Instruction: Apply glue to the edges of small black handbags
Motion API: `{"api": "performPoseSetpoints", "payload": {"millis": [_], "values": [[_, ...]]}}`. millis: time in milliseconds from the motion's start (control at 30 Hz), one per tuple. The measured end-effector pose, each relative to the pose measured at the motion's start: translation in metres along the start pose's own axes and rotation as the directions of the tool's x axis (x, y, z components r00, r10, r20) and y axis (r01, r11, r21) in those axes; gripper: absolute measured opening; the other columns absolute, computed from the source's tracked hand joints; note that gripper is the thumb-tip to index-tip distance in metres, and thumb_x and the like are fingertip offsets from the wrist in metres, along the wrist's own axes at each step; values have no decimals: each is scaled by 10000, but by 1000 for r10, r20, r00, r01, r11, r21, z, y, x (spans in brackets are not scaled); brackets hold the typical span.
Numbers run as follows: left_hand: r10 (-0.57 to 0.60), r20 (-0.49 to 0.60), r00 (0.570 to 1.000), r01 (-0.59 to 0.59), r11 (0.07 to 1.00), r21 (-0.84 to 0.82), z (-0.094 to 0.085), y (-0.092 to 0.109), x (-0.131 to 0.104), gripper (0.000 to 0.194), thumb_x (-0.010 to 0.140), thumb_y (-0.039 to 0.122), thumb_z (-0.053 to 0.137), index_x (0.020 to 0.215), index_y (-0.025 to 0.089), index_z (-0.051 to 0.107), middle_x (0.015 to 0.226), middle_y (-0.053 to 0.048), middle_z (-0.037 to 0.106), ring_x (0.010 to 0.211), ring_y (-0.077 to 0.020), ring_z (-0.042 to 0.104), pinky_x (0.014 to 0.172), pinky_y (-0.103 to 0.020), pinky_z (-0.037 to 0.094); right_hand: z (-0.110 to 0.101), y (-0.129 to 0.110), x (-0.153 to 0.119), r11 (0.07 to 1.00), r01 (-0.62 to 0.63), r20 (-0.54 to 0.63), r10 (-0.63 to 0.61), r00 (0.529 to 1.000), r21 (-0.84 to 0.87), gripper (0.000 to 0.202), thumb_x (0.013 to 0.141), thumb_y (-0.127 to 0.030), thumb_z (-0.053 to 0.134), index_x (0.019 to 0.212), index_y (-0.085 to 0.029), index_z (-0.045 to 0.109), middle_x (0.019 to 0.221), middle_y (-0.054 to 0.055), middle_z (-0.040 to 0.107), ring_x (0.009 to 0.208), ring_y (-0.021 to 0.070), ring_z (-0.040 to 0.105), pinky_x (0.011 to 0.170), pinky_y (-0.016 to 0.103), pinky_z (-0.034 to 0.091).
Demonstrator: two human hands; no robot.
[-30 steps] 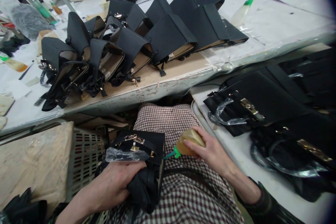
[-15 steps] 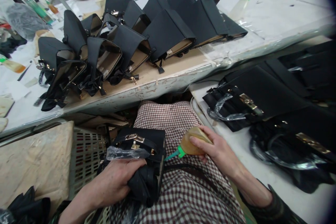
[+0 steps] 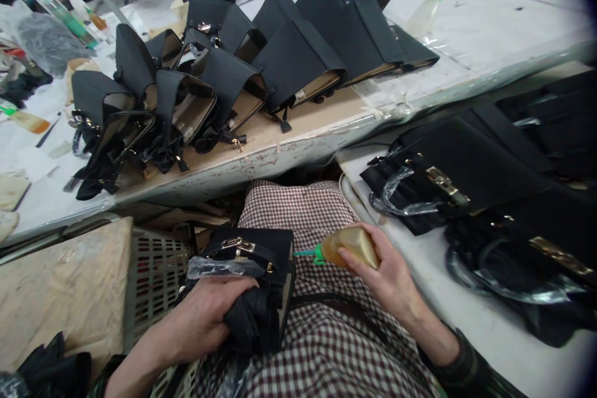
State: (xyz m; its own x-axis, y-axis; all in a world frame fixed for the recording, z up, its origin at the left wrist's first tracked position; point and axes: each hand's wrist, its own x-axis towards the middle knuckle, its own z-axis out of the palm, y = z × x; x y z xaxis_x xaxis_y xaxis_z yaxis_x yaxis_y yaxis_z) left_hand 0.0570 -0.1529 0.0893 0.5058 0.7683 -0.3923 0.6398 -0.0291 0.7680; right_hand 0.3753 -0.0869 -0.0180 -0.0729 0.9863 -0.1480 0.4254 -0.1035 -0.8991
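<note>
On my lap, over a checked apron (image 3: 326, 342), rests a small black handbag (image 3: 275, 242) with gold clasp hardware and a plastic-wrapped handle (image 3: 219, 267). My left hand (image 3: 209, 311) grips the bag near its handle and the bunched black fabric below it. A squeeze bottle (image 3: 354, 249) of amber liquid, with a green cap and thin nozzle, lies tilted sideways in my right hand (image 3: 382, 267). The nozzle tip is at the bag's right edge; whether it touches cannot be made out.
Several black bag bodies (image 3: 298, 62) stand along the workbench (image 3: 321, 134) ahead. Larger black handbags (image 3: 471, 149) lie on a white surface at my right. A plastic crate (image 3: 158, 267) and a worn board (image 3: 65, 286) are at my left. Another glue-type bottle (image 3: 426, 9) stands at the back.
The nozzle has moved up along the bag's right edge, and the bottle has turned closer to level. My left hand and the bag have hardly moved. A co-worker's hand across the bench has shifted.
</note>
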Motion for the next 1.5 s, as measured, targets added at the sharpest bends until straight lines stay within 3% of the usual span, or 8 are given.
{"api": "performPoseSetpoints", "payload": {"millis": [167,333,567,767,900,1233,1367,1500], "values": [[-6,9,1000,5,1000,20,2,1,0,313,828,0,473,998,224,611,985,-6,700,936,-182,639,822,-263,437,-7,-13,2,988,-147,125,142,982,35,526,838,-575,701,1202,-214,582,1063,92,684,884,296,668,732,429,586],[-22,25,999,21,999,50,5,0,1,340,781,-15,481,979,228,614,976,-4,700,932,-185,637,814,-259,433,-5,-25,8,916,-380,307,328,894,128,456,844,-571,705,1135,-250,562,869,28,656,541,185,584,423,304,488],[-23,30,999,22,999,41,5,1,1,355,802,-19,479,1009,235,613,1023,0,710,969,-178,646,837,-252,438,-4,-18,11,878,-426,299,355,886,219,453,845,-571,722,1107,-233,574,823,11,648,503,154,561,418,285,485],[-16,27,999,15,999,49,4,2,3,340,811,-11,493,1012,232,621,1047,-5,713,1007,-185,652,853,-250,446,0,-13,8,858,-457,405,341,848,234,419,870,-555,711,1063,-206,582,865,22,642,501,124,546,393,242,454],[-20,6,1000,20,998,52,2,2,4,316,813,-5,490,989,221,623,1019,-18,712,974,-192,651,836,-260,451,-3,-20,3,792,-527,463,359,810,308,426,849,-528,745,1073,-193,608,822,17,640,474,105,513,371,210,420],[-38,6,999,37,998,44,3,0,5,385,803,-19,484,1065,211,647,1020,-25,728,968,-196,668,832,-265,462,-11,-46,-36,675,-557,544,266,796,484,323,898,-491,732,1042,-211,660,818,16,614,547,120,519,395,202,444],[-15,-7,1000,15,1000,18,3,-1,5,364,848,-13,477,1077,219,640,1031,-14,724,963,-178,664,849,-262,453,-14,-44,-36,703,-548,535,276,798,454,338,899,-506,725,1037,-208,647,823,17,616,547,118,513,399,206,443],[0,-3,1000,-1,1000,-3,2,-2,6,325,866,-5,486,1047,217,641,997,-6,716,938,-169,657,837,-256,447,-15,-35,-26,799,-500,434,340,834,335,414,869,-543,740,1093,-225,596,795,-4,612,515,122,522,404,228,458]]}}
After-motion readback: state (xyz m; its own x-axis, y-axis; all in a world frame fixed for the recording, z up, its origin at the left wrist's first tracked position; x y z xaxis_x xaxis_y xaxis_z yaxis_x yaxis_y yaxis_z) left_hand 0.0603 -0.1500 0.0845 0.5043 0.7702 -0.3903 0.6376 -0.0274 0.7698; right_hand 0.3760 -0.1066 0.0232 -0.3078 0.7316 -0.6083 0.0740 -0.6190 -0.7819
